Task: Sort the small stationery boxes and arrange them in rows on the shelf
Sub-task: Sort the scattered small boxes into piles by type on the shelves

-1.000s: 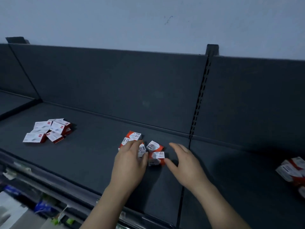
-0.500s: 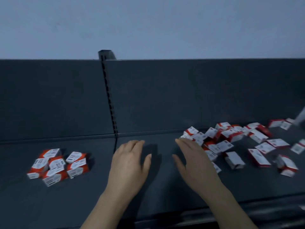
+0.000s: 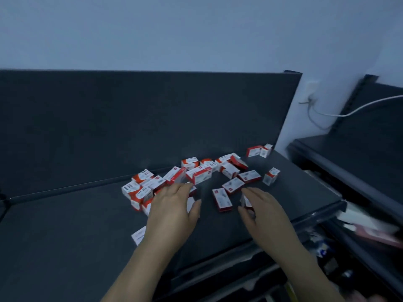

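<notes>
Several small red-and-white stationery boxes (image 3: 198, 175) lie scattered in a loose pile on the dark shelf (image 3: 65, 225). My left hand (image 3: 172, 212) hovers palm down over the pile's near-left edge, fingers apart, covering a few boxes. One white box (image 3: 138, 235) peeks out beside its wrist. My right hand (image 3: 265, 214) reaches in from the right, fingers spread, with its fingertips over a small box (image 3: 246, 202). Between the hands lies a single box (image 3: 222, 199). Neither hand clearly grips anything.
The shelf's dark back panel (image 3: 130, 127) rises behind the pile. Its right end stops near a second shelf unit (image 3: 359, 153). A white cable (image 3: 349, 113) hangs from the wall. Lower shelves with blurred goods (image 3: 370, 232) show at the bottom right.
The view has swung right, from the small sorted group to the big scattered pile. Both hands have moved onto the pile, which now sits under and just beyond my fingers.
</notes>
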Tool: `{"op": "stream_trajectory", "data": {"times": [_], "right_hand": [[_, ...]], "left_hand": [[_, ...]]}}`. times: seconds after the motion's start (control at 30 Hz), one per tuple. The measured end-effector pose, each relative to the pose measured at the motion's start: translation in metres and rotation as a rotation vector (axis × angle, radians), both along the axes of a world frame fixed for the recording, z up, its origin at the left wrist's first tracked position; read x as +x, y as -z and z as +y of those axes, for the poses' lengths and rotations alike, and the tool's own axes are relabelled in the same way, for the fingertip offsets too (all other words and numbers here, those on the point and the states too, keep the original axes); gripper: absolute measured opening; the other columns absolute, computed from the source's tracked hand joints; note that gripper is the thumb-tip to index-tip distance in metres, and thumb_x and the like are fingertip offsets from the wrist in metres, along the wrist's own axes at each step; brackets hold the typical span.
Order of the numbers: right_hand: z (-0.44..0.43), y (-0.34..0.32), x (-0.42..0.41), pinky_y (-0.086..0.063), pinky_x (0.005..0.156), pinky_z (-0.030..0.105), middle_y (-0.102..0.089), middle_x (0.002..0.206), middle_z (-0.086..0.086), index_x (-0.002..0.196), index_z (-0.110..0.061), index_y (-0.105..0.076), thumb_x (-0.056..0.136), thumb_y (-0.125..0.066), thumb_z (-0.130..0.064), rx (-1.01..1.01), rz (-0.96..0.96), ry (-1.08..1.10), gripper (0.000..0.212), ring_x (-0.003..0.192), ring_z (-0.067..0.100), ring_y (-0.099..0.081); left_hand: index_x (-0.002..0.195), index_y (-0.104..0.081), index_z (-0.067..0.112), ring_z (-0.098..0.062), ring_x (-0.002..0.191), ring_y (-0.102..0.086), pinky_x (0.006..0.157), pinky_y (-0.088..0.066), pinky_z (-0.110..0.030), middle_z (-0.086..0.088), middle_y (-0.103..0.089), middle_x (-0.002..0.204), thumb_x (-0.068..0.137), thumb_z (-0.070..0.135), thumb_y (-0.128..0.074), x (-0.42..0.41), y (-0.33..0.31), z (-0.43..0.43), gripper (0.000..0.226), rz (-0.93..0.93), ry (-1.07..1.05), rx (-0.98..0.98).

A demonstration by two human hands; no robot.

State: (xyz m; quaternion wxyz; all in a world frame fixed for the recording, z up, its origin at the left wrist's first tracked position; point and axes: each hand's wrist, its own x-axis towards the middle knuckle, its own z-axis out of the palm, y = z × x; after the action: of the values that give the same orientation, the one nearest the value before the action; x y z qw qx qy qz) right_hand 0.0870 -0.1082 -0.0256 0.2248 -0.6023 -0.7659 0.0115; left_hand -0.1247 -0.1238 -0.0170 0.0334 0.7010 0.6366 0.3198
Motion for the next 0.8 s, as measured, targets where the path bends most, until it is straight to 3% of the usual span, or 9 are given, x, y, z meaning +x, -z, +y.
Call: {"op": "stream_trajectory", "data": {"times": [0.2,0.4,0.57,0.8], "right_hand": [[0.032,0.006,0.059,-0.024,0.110,0.024,-0.043,0.144,-0.001,0.142,-0.017,-0.042,0.095,-0.050,-0.034,-0.075,-0.005,0.104,0.050,0.132,0.016,-0.037],[0.076,0.003,0.096,-0.026,0.108,0.024,-0.046,0.142,0.000,0.140,-0.017,-0.043,0.095,-0.050,-0.029,-0.103,0.024,0.166,0.047,0.130,0.016,-0.040],[0.111,0.001,0.123,-0.020,0.106,0.016,-0.042,0.144,-0.005,0.141,-0.021,-0.040,0.096,-0.049,-0.029,-0.104,0.025,0.211,0.047,0.131,0.011,-0.037],[0.165,0.009,0.159,-0.031,0.107,0.026,-0.049,0.140,0.002,0.138,-0.014,-0.046,0.093,-0.054,-0.025,-0.109,0.047,0.198,0.047,0.127,0.017,-0.045]], "left_hand": [[0.135,-0.049,0.025,-0.013,0.120,-0.048,0.101,-0.038,-0.028,0.007,-0.054,0.132,0.092,0.045,-0.050,0.050,0.005,0.054,0.047,0.048,0.090,-0.060],[0.134,-0.047,0.029,-0.012,0.122,-0.047,0.102,-0.039,-0.030,0.006,-0.052,0.135,0.092,0.047,-0.049,0.097,0.005,0.120,0.046,0.058,0.161,-0.127],[0.132,-0.049,0.027,-0.011,0.115,-0.049,0.097,-0.040,-0.027,0.007,-0.055,0.128,0.093,0.044,-0.048,0.130,0.010,0.168,0.042,0.057,0.252,-0.147],[0.136,-0.044,0.024,-0.015,0.120,-0.046,0.100,-0.039,-0.029,0.003,-0.051,0.133,0.091,0.046,-0.050,0.182,0.016,0.213,0.050,0.086,0.332,-0.218]]}}
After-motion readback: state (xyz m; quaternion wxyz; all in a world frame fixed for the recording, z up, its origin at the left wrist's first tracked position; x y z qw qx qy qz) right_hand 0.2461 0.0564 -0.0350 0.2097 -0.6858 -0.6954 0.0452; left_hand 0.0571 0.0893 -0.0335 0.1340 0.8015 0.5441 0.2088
